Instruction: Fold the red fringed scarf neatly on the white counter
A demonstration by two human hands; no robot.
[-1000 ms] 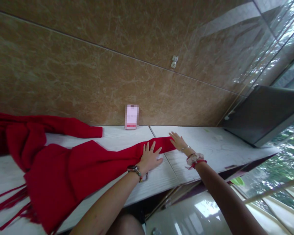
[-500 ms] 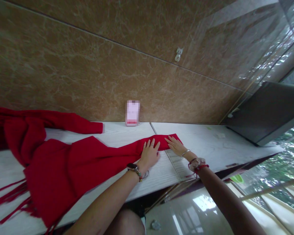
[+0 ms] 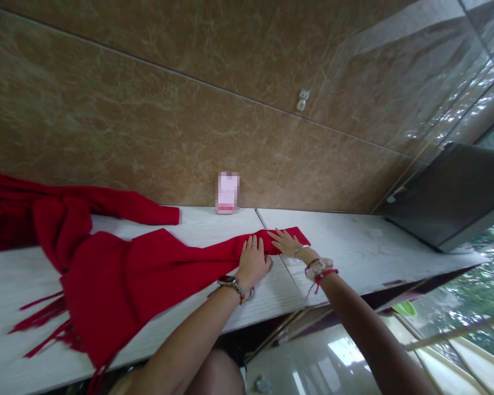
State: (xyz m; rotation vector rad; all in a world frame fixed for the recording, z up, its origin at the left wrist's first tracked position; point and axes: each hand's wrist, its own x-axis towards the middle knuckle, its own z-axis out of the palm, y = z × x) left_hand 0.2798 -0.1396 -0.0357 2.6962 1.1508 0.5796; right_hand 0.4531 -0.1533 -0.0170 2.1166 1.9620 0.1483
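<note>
A red fringed garment (image 3: 156, 274) lies stretched across the white tabletop, one long sleeve reaching to the right. My left hand (image 3: 254, 260) rests on that sleeve with its fingers stretched out over the cloth. Close by on the right, my right hand (image 3: 286, 243) lies flat near the cuff, fingers spread and touching the fabric. Another red sleeve (image 3: 156, 213) runs along the wall at the left, beside bunched red cloth. Strands of red fringe (image 3: 45, 315) hang out at the garment's lower left.
A phone (image 3: 228, 192) with a blurred pink screen leans upright against the brown marbled wall (image 3: 148, 126). A small white cat-shaped hook (image 3: 303, 100) is fixed higher up. At the right end of the white tabletop (image 3: 346, 241) stands a dark panel (image 3: 453, 192).
My right hand has slid slightly left along the sleeve, nearer my left hand. The whole view has shifted a little, and the garment appears farther right.
</note>
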